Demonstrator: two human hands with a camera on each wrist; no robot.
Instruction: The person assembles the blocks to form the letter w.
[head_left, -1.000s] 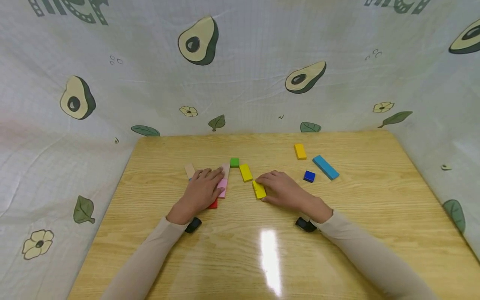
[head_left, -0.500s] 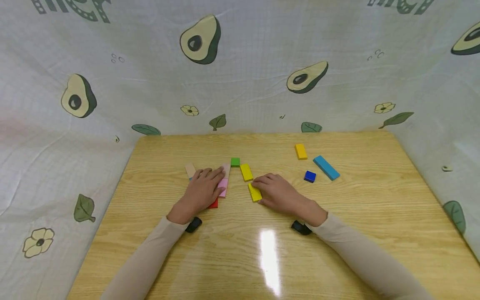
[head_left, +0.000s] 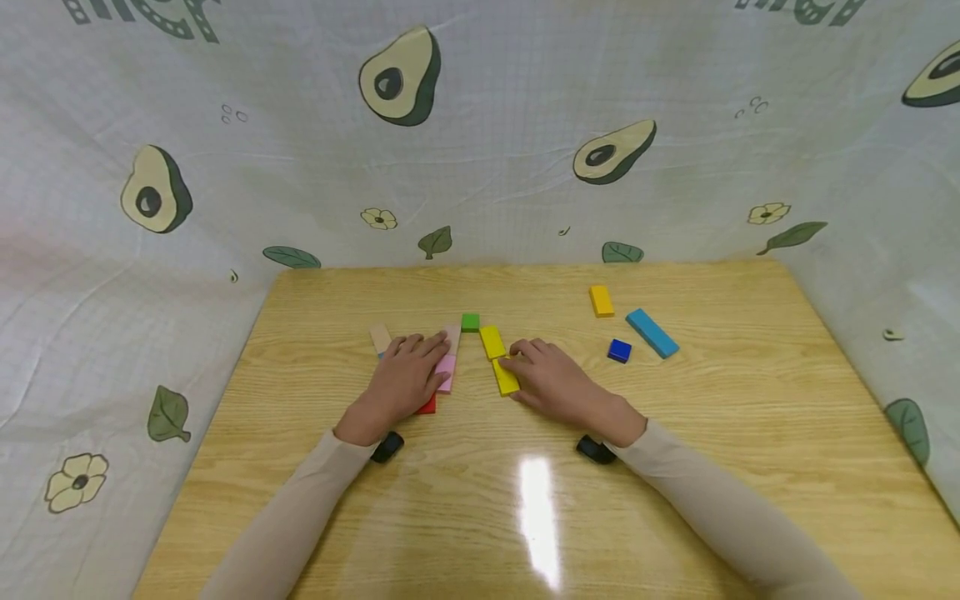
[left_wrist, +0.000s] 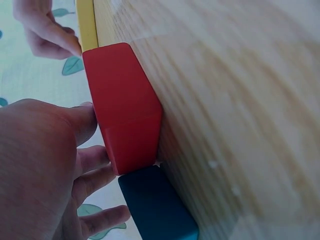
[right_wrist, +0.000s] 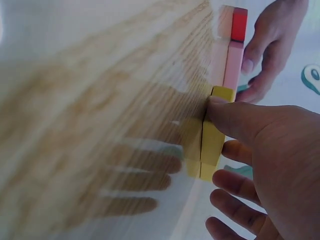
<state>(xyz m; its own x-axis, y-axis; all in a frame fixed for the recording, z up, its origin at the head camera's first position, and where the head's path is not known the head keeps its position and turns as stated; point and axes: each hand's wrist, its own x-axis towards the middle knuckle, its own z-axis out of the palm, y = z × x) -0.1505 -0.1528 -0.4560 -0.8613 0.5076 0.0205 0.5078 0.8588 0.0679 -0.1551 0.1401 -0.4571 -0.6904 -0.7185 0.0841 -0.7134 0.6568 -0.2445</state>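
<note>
My right hand [head_left: 562, 383] pinches a yellow block [head_left: 506, 379] between thumb and fingers, flat on the table. Its far end meets another yellow block [head_left: 492, 342], and beyond that lies a small green block [head_left: 470, 322]. To the left, my left hand [head_left: 401, 379] rests over several blocks with its fingers spread. A pink block [head_left: 446, 375], a pale pink block [head_left: 453, 335] and part of a red block [head_left: 427, 405] show around it. In the left wrist view, the red block's end touches a dark blue block [left_wrist: 157, 202], mostly hidden from the head.
Farther right lie an orange-yellow block [head_left: 602, 302], a long light blue block [head_left: 652, 333] and a small dark blue block [head_left: 619, 351]. A beige block [head_left: 380, 337] pokes out beyond my left hand. Avocado-print cloth [head_left: 495, 167] hangs along the table's back and sides.
My right hand has slid the yellow block left and then away from me, up to the end of the other yellow block. My left hand has stayed in place.
</note>
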